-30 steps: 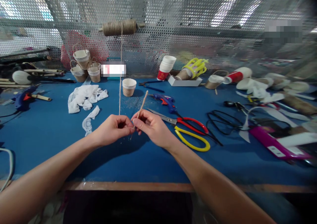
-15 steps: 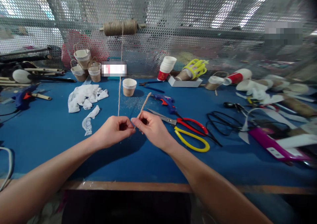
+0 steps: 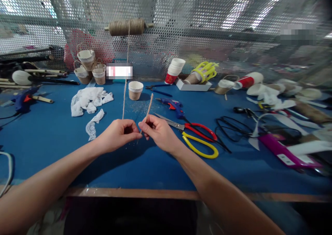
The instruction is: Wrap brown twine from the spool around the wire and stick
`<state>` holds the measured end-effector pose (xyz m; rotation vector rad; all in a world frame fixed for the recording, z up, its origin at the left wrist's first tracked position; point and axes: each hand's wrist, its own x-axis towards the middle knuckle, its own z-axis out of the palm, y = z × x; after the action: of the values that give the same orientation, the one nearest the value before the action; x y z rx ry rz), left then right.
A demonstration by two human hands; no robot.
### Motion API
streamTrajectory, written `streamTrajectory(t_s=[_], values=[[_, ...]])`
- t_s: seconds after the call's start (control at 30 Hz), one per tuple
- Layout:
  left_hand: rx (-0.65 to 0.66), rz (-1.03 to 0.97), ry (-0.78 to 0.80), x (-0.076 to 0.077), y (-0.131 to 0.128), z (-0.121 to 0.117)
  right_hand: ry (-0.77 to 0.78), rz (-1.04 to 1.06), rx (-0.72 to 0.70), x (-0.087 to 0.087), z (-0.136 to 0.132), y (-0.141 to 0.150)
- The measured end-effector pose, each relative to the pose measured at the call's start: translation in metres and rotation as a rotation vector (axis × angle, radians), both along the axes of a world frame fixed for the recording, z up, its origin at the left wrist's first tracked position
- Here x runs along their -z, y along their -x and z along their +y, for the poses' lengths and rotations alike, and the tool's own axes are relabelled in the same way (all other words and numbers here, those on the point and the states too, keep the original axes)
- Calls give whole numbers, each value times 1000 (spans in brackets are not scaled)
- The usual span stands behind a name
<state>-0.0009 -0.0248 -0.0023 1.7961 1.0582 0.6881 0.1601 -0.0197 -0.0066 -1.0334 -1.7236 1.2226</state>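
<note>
Jute twine [image 3: 125, 93] runs down from a spool [image 3: 127, 27] hung on the mesh into my left hand [image 3: 121, 133], whose fingers are pinched on it. My right hand [image 3: 157, 129] pinches the twine close by, and a short end [image 3: 149, 102] sticks up above its fingers. The two sets of fingertips nearly meet over the blue table. Just beyond them stands a small cup [image 3: 135, 91] with a brown wrap and a white rim. Scissors [image 3: 192, 129] with one red and one yellow handle lie right of my right hand, beside a blue glue gun [image 3: 172, 106].
White lace [image 3: 89, 100] lies left of my hands. Three handled cups [image 3: 86, 63] are stacked behind it. Another glue gun [image 3: 23, 100] rests far left. Paper cups [image 3: 175, 70], pliers [image 3: 159, 89] and a white box [image 3: 193, 86] stand or lie at the back. A purple power strip [image 3: 287, 150] lies right.
The short twine end above my right hand has swung left and stands more upright. Both hands stay pinched in nearly the same place. The view has shifted slightly.
</note>
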Motion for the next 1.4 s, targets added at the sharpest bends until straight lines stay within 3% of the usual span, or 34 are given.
streamTrajectory(t_s=[0.1, 0.6, 0.83, 0.93, 1.13, 1.4], values=[[-21, 63, -63, 0, 0, -1, -8, -13, 21, 3, 1, 3], [-63, -42, 46, 3, -6, -5, -159, -110, 171, 8, 1, 4], [-61, -98, 126, -2, -6, -4, -34, 66, -33, 5, 1, 2], [-33, -98, 124, -2, -4, -3, -57, 26, -23, 4, 2, 1], [96, 52, -17, -2, 4, 2, -143, -112, 67, 5, 3, -1], [46, 283, -330, -1, 5, 0, -265, -235, 134, 8, 2, 2]])
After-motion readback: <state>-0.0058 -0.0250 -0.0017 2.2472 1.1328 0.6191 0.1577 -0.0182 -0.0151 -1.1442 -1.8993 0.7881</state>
